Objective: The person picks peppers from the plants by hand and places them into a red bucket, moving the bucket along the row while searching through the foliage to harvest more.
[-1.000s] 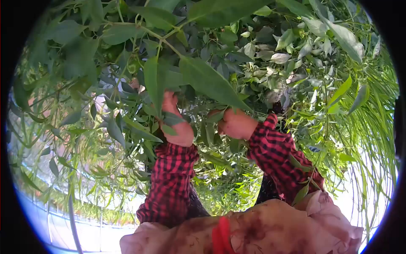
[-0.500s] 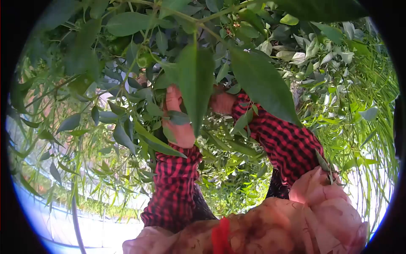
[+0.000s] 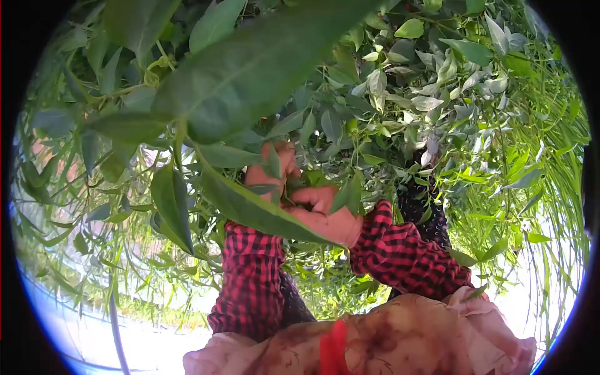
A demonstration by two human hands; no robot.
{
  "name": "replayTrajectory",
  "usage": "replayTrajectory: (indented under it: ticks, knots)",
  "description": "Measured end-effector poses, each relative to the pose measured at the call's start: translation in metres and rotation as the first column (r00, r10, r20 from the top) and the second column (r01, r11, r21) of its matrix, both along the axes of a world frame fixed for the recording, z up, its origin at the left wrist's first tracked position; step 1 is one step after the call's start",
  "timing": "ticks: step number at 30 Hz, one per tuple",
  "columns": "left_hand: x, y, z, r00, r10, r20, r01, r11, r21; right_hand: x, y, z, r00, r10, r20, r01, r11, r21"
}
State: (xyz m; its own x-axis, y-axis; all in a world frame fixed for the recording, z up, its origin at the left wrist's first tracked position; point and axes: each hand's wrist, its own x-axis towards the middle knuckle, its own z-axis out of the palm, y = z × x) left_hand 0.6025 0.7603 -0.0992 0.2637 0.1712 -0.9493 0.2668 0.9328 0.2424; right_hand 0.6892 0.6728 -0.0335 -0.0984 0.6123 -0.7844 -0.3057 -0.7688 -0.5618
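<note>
Side by side among leafy stems, my left hand (image 3: 272,167) and my right hand (image 3: 325,215) meet near the middle of the view. Several green leaves (image 3: 309,178) lie between them. My left hand's fingers are curled, partly hidden behind foliage, and what they grip cannot be made out. The fingers of my right hand are bent toward the left hand, also closed round something too hidden to name. A long leaf (image 3: 250,203) hangs in front of both hands, and a large blurred leaf (image 3: 237,75) covers the upper left.
Dense foliage (image 3: 431,81) spreads behind the hands. Long grassy blades (image 3: 550,187) stand at the right. A thin curved pole (image 3: 115,325) rises at the lower left. Pale patterned cloth with a red strip (image 3: 334,347) lies across my front.
My right hand has come down and left, up against my left hand. The near leaves have shifted left across the view, and a large one now hangs over the upper left.
</note>
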Motion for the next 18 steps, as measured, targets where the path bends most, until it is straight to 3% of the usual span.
replayTrajectory:
  ticks: [1,2,3,5,6,7,9,10,11,12,13,14,15,16,17,18]
  knots:
    - [0.0,-0.003,-0.004,0.989,0.148,-0.022,-0.148,0.989,0.004,-0.003,-0.01,0.003,0.958,-0.072,-0.277,0.05,0.995,-0.085]
    - [-0.001,0.004,-0.004,0.98,0.191,0.057,-0.185,0.978,-0.094,0.007,-0.008,0.015,0.914,0.23,-0.334,-0.214,0.973,0.085]
    - [0.0,0.005,-0.002,0.98,0.19,0.055,-0.185,0.978,-0.095,0.018,0.0,0.028,0.913,0.229,-0.336,-0.213,0.973,0.083]
    - [0.0,0.006,0.0,0.824,0.535,-0.184,-0.566,0.775,-0.281,0.038,0.013,0.048,0.778,-0.24,-0.581,0.056,0.947,-0.316]
    - [-0.007,0.008,-0.006,0.823,0.551,0.136,-0.468,0.794,-0.388,0.048,0.012,0.046,0.741,-0.411,-0.532,0.216,0.895,-0.391]
    - [-0.014,0.005,-0.011,0.823,0.552,0.136,-0.468,0.793,-0.39,0.061,0.01,0.04,0.677,-0.57,-0.466,0.369,0.81,-0.455]
    - [-0.015,0.004,-0.013,0.98,0.195,0.043,-0.188,0.974,-0.125,0.083,-0.004,0.013,0.693,-0.631,-0.349,0.504,0.77,-0.39]
    - [-0.01,0.002,-0.005,0.948,0.318,0.021,-0.312,0.94,-0.141,0.083,-0.008,0.002,0.696,-0.628,-0.348,0.504,0.773,-0.385]
    - [-0.009,0.004,-0.003,0.947,0.32,0.022,-0.314,0.939,-0.138,0.081,-0.007,-0.007,0.871,-0.483,-0.087,0.457,0.863,-0.216]
    - [-0.009,0.006,-0.003,0.972,0.232,0.035,-0.228,0.97,-0.085,0.08,-0.005,-0.015,0.923,-0.32,0.211,0.342,0.937,-0.073]
    - [-0.01,0.006,-0.002,0.989,0.14,0.04,-0.139,0.99,-0.035,0.081,-0.002,-0.024,0.925,-0.319,0.208,0.34,0.937,-0.075]
    - [-0.009,0.008,0.001,0.99,0.138,0.037,-0.136,0.99,-0.041,0.082,0.008,-0.029,0.884,-0.144,0.444,0.08,0.984,0.16]
    - [-0.006,0.011,0.004,0.987,0.153,0.05,-0.148,0.984,-0.102,0.082,0.019,-0.028,0.734,-0.036,0.678,-0.239,0.921,0.307]
    - [-0.003,0.014,0.004,0.983,0.171,0.064,-0.159,0.974,-0.159,0.08,0.028,-0.016,0.747,0.247,0.617,-0.378,0.922,0.089]
    - [-0.003,0.013,0.004,0.983,0.169,0.069,-0.156,0.975,-0.159,0.071,0.029,-0.016,0.745,0.245,0.621,-0.377,0.922,0.088]
    - [-0.004,0.011,0.005,0.974,0.208,0.094,-0.186,0.962,-0.202,0.061,0.028,-0.018,0.785,0.367,0.5,-0.448,0.893,0.047]
